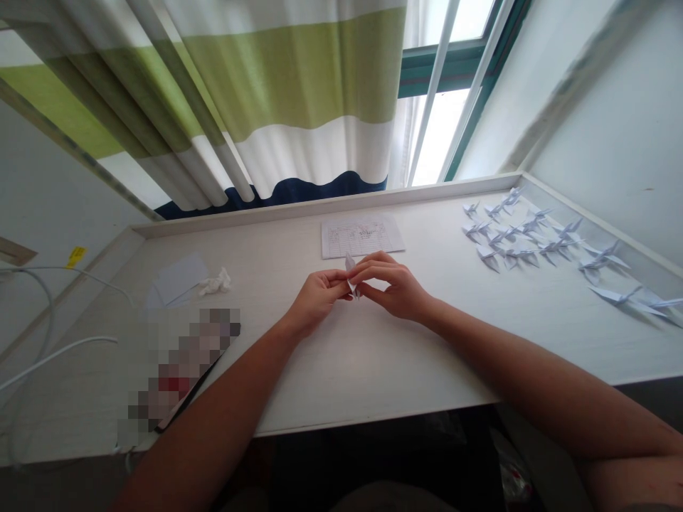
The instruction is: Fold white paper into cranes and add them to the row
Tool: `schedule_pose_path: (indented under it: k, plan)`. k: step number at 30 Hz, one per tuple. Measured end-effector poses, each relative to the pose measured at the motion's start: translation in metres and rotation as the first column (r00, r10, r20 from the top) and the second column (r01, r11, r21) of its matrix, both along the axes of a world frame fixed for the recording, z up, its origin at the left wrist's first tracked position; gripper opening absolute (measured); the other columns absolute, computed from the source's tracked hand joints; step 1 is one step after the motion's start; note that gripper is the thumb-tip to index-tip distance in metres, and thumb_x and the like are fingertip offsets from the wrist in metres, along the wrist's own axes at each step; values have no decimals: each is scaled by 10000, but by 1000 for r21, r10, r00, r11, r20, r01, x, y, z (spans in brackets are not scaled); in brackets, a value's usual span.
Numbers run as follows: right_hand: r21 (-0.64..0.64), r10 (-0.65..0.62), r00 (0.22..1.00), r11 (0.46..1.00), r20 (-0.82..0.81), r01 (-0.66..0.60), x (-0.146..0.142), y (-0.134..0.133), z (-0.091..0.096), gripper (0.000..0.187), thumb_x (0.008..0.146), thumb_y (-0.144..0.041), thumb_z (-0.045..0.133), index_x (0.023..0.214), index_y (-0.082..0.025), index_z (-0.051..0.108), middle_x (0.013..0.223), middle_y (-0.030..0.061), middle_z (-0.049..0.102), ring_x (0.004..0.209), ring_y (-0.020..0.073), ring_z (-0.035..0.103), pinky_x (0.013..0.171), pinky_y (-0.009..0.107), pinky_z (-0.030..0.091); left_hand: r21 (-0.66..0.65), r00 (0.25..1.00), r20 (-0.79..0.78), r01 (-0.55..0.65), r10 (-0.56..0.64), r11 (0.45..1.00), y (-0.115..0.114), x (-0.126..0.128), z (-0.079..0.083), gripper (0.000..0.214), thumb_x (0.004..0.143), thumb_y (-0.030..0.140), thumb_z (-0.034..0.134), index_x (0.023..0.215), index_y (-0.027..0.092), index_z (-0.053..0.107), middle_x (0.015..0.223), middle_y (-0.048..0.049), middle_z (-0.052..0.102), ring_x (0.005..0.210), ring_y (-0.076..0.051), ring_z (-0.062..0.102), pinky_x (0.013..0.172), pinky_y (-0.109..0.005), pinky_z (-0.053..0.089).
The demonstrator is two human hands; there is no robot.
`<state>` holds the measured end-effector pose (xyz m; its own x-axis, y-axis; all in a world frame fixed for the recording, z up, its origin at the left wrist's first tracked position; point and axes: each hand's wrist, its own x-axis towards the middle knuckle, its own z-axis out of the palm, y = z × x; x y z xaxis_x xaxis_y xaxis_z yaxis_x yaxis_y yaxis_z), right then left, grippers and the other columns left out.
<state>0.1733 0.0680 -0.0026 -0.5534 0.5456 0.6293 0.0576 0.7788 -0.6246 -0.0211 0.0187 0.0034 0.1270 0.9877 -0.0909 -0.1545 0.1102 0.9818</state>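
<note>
A small folded piece of white paper (350,264) is pinched upright between my two hands over the middle of the white table. My left hand (319,297) grips it from the left, thumb and fingers pressed together. From the right, my right hand (392,284) holds it with bent fingers and thumb, partly covering it. A narrow pointed end sticks up above the fingers, and small tips show below. Several finished white paper cranes (512,235) stand grouped on the right side of the table, their wings spread.
A printed sheet (363,236) lies behind my hands. On the left are loose white paper sheets (178,279), a crumpled tissue (215,282), a blurred-out object (186,373) and white cables (64,352). A raised rim (331,208) edges the table below the curtain (299,78).
</note>
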Motion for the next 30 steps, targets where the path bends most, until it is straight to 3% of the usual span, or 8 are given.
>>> schedule_pose_path:
  k: [8,16,19,22,26,30]
  plan:
    - [134,-32,996,991,77,21,6,5,-1,209,959,-149,677,964,-310,811,1138,8,859,1119,290,737,1005,536,567,-45,990,140,-28,34,999,3,-4,7,171,744,293,852,849,159,861,888,-88,806,828,-178,690,810,-317,546]
    - [79,29,992,996,122,-39,14,3,8,364,969,-32,508,1119,-265,745,1231,58,809,1405,273,636,1175,556,498,44,992,127,-32,26,999,2,-6,2,330,750,357,957,1004,175,853,1005,-80,843,903,-188,743,877,-337,549]
    - [56,-2,999,998,52,-1,14,4,9,382,1013,-38,459,1137,-264,741,1213,72,795,1313,249,684,1114,514,550,64,997,72,6,-10,998,1,-6,-1,376,774,402,958,1024,164,809,958,-85,844,949,-228,781,903,-367,555]
    - [129,-17,1000,991,6,16,14,7,7,389,1032,-73,497,1255,-287,733,1264,65,797,1236,247,703,1060,499,576,68,999,33,34,-36,997,-1,-4,-1,464,788,388,961,1106,177,698,897,-68,842,983,-256,809,979,-418,558]
    - [180,-23,996,984,84,7,13,9,5,355,1042,-169,597,1359,-289,705,1277,68,801,1208,273,702,1051,521,563,139,1000,6,-7,6,990,-2,-3,0,562,815,400,945,1161,230,536,830,-15,828,901,-232,819,954,-416,575]
    - [145,-4,994,989,109,-12,11,6,3,317,1048,-251,644,1358,-243,704,1213,102,802,1125,275,702,987,491,576,239,1000,-14,-11,15,971,-3,-1,2,596,836,430,922,1244,238,533,815,2,817,934,-230,821,935,-384,583]
